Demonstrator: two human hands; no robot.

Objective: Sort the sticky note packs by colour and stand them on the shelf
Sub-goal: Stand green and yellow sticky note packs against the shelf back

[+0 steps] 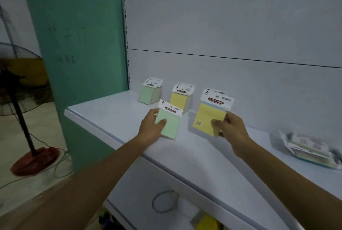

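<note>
Packs held: one green pack (pixel 171 126), one yellow pack (pixel 205 116).

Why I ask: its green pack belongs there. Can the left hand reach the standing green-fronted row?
Probably yes: only bare shelf lies between the left hand, holding its green pack, and the green-fronted row.

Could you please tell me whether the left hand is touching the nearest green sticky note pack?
Touching. The head view shows the left hand gripping the green pack, thumb across its front.
</note>
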